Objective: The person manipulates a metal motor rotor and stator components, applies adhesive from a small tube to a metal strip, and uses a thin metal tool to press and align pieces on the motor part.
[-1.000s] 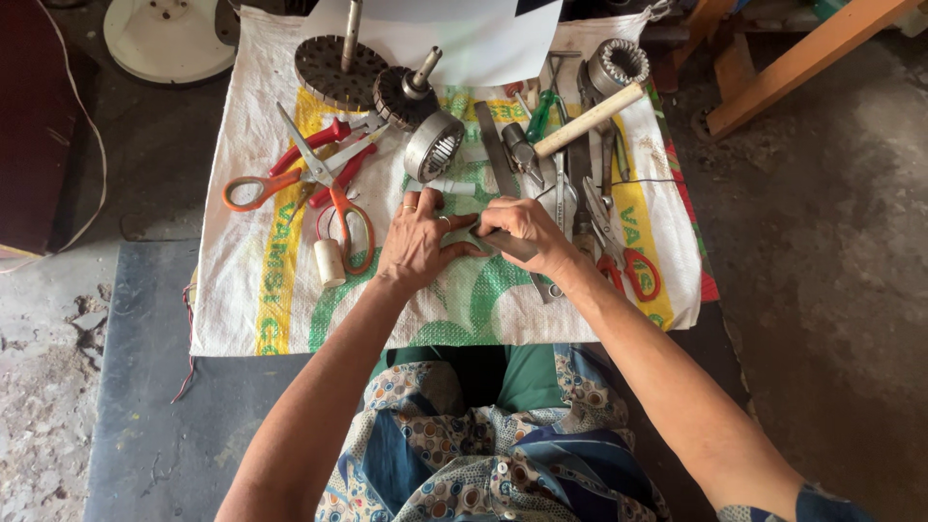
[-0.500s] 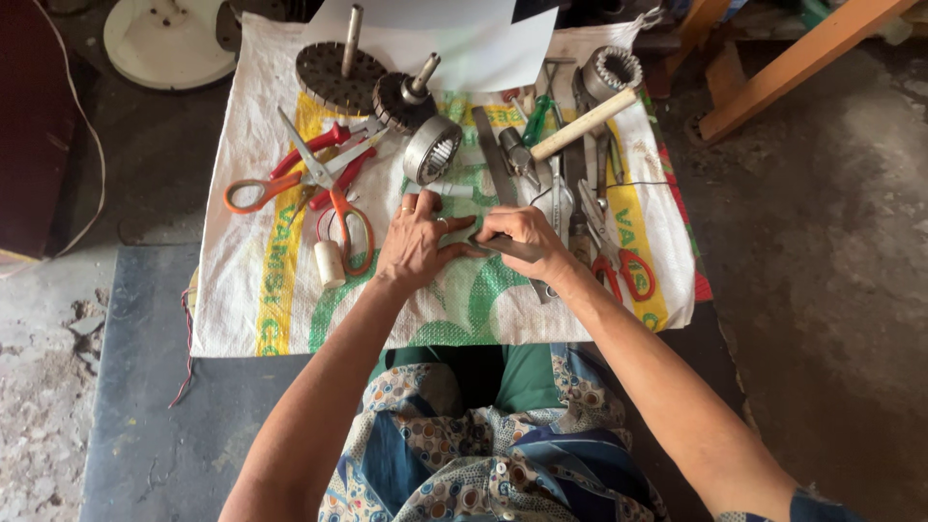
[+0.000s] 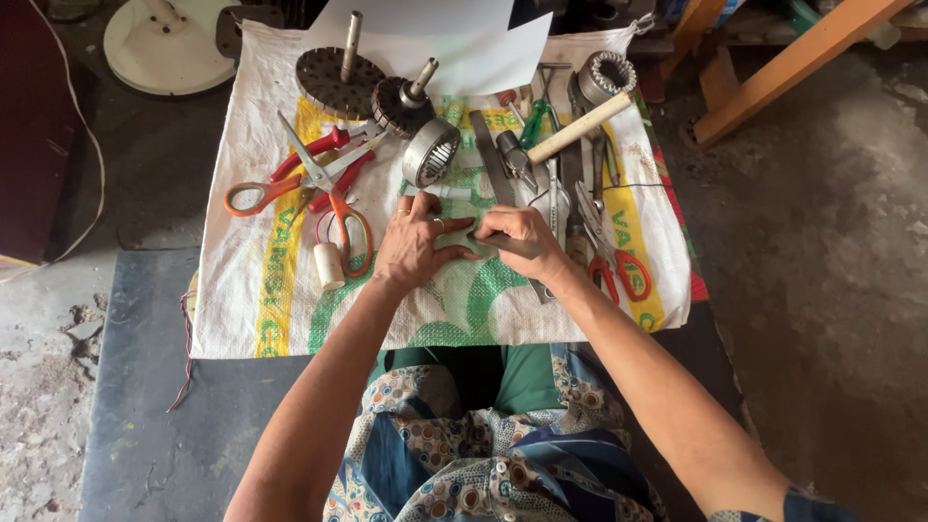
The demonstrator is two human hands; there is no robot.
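1. Pressing down with both hands, I have a small pale strip (image 3: 462,239) of thin sheet pinned flat near the middle of the woven sack cloth (image 3: 253,319); what it is made of I cannot tell.
2. My left hand (image 3: 411,244) lies spread, fingers nearly flat, holding the strip's left part down; a ring shows on one finger.
3. My right hand (image 3: 519,237) is curled, thumb and forefinger closed on a flat metal blade (image 3: 517,246) laid across the strip's right end.
4. Judging by its look, the strip is light, bendy and easily creased, so it is best held flat under the fingertips near the edge, not pinched hard.
5. The blade looks stiff and narrow; a grip close to its working end seems steadier.
6. Orange-handled scissors (image 3: 324,188) and a spool of thread (image 3: 329,266) lie just left of my left hand; a toothed steel motor ring (image 3: 431,152) sits above it.
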